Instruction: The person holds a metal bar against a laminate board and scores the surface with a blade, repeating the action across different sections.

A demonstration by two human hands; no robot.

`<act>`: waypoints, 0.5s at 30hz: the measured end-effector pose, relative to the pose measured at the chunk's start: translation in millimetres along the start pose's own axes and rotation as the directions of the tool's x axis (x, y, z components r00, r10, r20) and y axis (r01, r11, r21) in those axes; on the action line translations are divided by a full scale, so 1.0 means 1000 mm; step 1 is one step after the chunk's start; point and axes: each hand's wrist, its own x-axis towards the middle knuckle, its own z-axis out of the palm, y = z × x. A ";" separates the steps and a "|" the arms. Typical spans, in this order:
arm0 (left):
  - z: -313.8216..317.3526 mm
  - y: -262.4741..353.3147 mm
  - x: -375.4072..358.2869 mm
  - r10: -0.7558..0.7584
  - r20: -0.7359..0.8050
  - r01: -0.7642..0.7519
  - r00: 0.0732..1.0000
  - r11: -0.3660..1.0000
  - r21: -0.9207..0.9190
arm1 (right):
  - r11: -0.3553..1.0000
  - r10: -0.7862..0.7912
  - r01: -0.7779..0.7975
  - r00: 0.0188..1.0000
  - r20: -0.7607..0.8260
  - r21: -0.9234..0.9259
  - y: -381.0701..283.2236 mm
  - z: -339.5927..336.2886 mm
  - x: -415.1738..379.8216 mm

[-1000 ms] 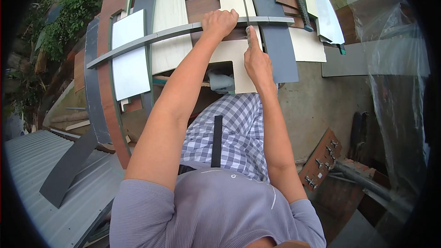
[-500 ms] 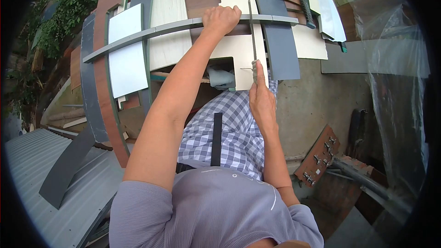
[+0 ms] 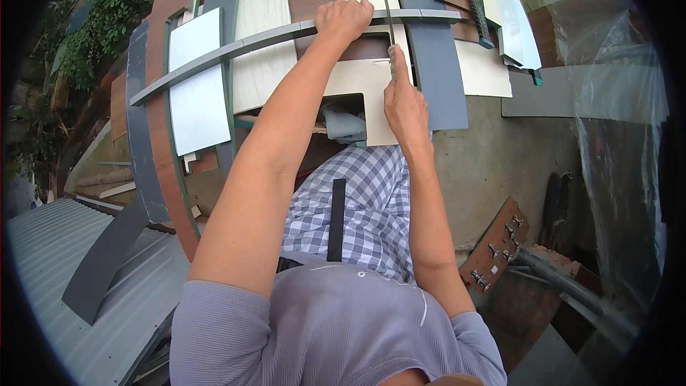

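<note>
A long grey strip (image 3: 268,38), marked with several cross lines, lies across the boards. My left hand (image 3: 344,18) is closed over it, gripping it from above left of the blade. In my right hand (image 3: 407,104) is a narrow handsaw (image 3: 386,3), its handle wrapped by my fingers and my index finger stretched along it. The thin blade points away from me and crosses the strip near its right part. Under the strip lies a cream board (image 3: 357,75) with cut-outs.
Boards overlap around the strip: a white panel (image 3: 199,86), a grey board (image 3: 437,75) and a brown one (image 3: 158,100). A hammer (image 3: 473,3) rests at the upper right. Corrugated sheeting (image 3: 50,279) is at lower left; clear plastic (image 3: 614,136) hangs at right.
My right hand has pushed the saw forward, away from me, so more of the blade reaches past the strip. The strip's right end has shifted slightly away with my left hand on it.
</note>
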 end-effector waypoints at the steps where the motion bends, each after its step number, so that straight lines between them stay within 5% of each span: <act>1: -0.001 0.002 0.001 -0.010 -0.001 0.010 1.000 1.000 -0.005 | 1.000 -0.005 0.005 1.000 0.007 -0.007 0.005 0.000 -0.016; 8: 0.007 -0.003 0.001 0.043 -0.074 -0.045 0.996 0.999 -0.024 | 0.998 -0.044 0.046 0.996 -0.077 0.031 0.020 0.000 -0.043; 10: 0.006 -0.003 0.000 0.036 -0.076 -0.036 0.996 0.999 0.000 | 0.994 0.087 -0.090 0.995 0.044 0.066 0.005 -0.009 -0.022; 15: -0.002 0.000 -0.001 -0.001 -0.026 0.002 1.000 1.000 0.009 | 0.998 -0.056 0.057 0.997 -0.051 0.020 -0.003 -0.002 0.040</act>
